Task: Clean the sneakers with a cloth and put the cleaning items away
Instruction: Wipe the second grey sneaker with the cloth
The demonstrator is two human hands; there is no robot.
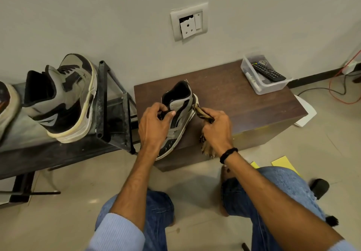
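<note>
You've a remote [268, 72] in a clear tub [273, 87] (far corner of the counter [244, 102]); the wall socket [189, 21] sits crooked.

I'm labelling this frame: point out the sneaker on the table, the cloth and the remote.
sneaker [182, 116], head view, on its grey side panel.
cloth [200, 112], head view, on its bunched upper end.
remote [268, 71], head view, on its keypad.

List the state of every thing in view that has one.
Sneaker: on the brown table, tilted, gripped at the collar by the left hand.
Cloth: bunched in the right hand, tip at the sneaker's sole edge.
Second sneaker: tipped on the rack, untouched.
Plastic tub: lidless, remote lying across it.
Wall socket: insert hanging loose.
</note>
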